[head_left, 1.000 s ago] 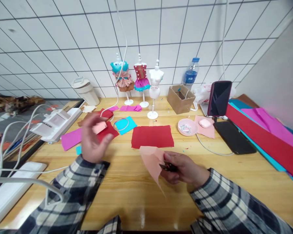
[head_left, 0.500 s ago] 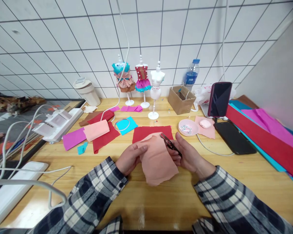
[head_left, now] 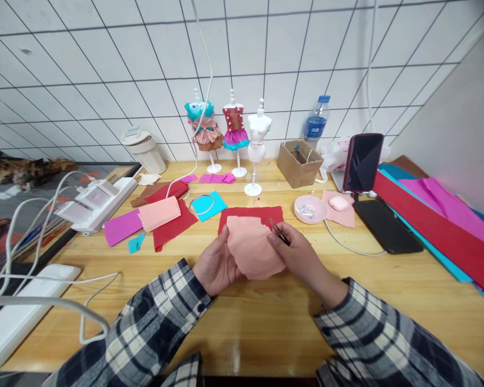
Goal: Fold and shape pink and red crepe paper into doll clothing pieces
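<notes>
Both hands hold up a piece of pale pink fabric above the wooden table. My left hand pinches its left edge, fingers closed on it. My right hand grips the right edge and also holds small dark thread snips against the cloth. Just behind the pink piece lies a red fabric rectangle flat on the table.
Three small mannequins stand at the back, by a cardboard box and a water bottle. A pink bead dish, two phones and fabric rolls sit right. Cloth scraps, power strips and cables lie left.
My left hand dropped a pink scrap on the left pile and came back to the pink fabric. Both hands then lifted and spread the fabric, moving it slightly away over the red piece.
</notes>
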A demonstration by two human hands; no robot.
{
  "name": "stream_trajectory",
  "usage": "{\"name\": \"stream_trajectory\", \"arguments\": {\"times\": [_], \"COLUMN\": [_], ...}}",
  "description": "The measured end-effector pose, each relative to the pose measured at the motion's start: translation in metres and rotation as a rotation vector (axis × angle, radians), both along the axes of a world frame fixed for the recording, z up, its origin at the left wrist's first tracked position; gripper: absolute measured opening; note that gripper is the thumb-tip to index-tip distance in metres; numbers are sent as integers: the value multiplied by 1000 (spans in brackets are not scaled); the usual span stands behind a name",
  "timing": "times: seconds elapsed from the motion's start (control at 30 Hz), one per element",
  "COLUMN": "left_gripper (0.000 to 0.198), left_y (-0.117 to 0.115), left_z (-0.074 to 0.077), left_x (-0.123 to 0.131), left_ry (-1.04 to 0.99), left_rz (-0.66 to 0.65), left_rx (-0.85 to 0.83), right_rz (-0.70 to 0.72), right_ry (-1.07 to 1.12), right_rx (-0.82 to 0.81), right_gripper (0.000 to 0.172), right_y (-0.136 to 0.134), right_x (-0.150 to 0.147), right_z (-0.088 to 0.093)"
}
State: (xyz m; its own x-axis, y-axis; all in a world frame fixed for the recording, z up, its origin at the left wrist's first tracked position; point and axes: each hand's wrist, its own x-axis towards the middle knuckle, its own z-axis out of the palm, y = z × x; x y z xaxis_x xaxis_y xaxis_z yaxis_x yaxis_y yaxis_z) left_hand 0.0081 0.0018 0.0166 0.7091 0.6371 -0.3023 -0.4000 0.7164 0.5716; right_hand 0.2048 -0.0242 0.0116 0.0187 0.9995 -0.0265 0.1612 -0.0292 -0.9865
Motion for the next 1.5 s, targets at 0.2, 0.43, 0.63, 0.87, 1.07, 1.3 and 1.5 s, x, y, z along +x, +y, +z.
{"name": "stream_trajectory", "arguments": {"times": [0.2,0.43,0.63,0.87,1.07,1.3,1.5], "left_gripper": [45,48,68,67,65,63,54], "left_y": [-11,-3,10,7,6,8,6], "left_z": [-11,1,-2,0,1,-4,-3], "left_x": [3,7,-5,-1,-3,-6,-5], "left_ry": [141,127,210,287,347,456,371], "left_rz": [-131,168,437,441,362,363,339], "left_rx": [78,270,374,487,530,584,535], "right_rz": [-12,-116,73,299,293,287,240], "right_ry": [-9,-38,144,50,-13,3,25], "right_rx": [14,22,-213,-222,-183,-300,-326], "right_gripper": [24,34,39,48,48,55,62], "right_y": [1,2,-3,-14,-13,-14,-14], "right_x": [0,5,0,-10,-9,-11,-13], "right_z": [-1,2,3,-1,-5,-3,-4]}}
